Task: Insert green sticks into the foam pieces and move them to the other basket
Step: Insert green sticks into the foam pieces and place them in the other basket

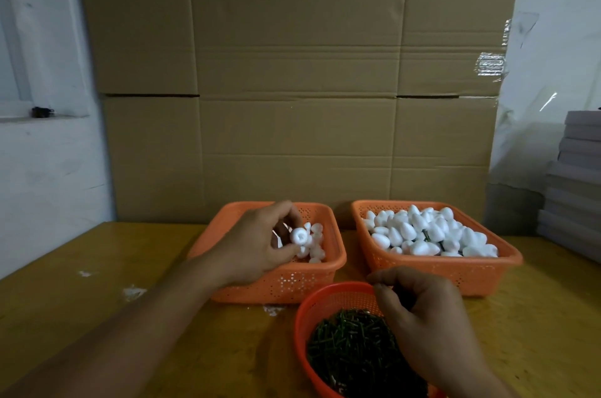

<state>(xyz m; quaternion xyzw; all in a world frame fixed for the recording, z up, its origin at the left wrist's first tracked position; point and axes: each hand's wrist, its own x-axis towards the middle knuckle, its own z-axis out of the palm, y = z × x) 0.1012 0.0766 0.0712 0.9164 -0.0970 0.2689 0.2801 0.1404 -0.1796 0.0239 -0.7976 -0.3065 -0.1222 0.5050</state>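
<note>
Dark green sticks (351, 349) under right hand's (429, 326) curled fingers; left hand's (257, 244) fingers pinch white foam piece (298, 236).

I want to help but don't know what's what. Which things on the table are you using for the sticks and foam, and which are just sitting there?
For the job:
- foam piece held in the left hand
- left orange basket
- right orange basket heaped with foam pieces
- round basket of green sticks, under the right hand

Just lying about:
- cardboard sheets
- stack of grey boards
- white crumbs
</note>
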